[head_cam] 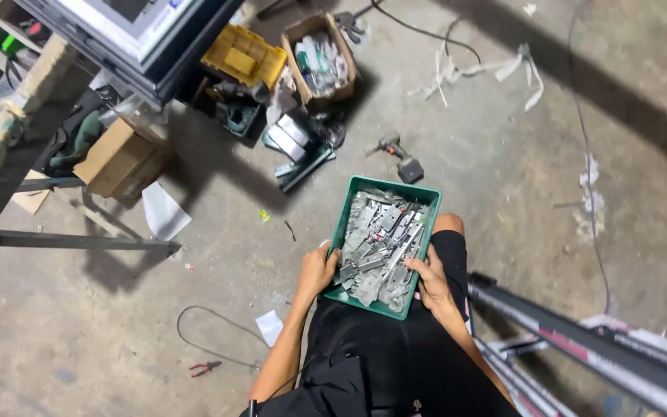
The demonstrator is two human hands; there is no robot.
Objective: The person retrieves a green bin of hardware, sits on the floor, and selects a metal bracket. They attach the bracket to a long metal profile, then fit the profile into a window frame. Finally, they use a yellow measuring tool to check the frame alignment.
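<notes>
Seen from above, a person's left hand (316, 272) is closed in a grip around the near left edge of a green plastic tray (347, 212), thumb lying over the rim, while the right hand (428, 279) is closed in a grip on the near right edge, fingers curled over onto the contents. The tray rests on the person's lap, over black shorts (395, 355), with a bare knee (449, 224) showing just past its far right corner. It is heaped with small grey metal brackets and fittings (384, 243), lying in a loose jumble that fills it nearly to the rim. All around is a dusty concrete floor (503, 154). Just beyond the tray lies a cordless drill (399, 158). Further off to the left are a stack of grey metal pieces (295, 147), a yellow crate (245, 55) and an open cardboard box of bagged parts (319, 60). A closed cardboard box (121, 158) sits under a sawhorse-style stand at far left, with a sheet of white paper (165, 210) beside it. Red-handled pliers (204, 367) and a loop of thin black cable (210, 332) lie on the floor near the left elbow. Long dark metal rails (580, 332) run diagonally close by on the right side.
</notes>
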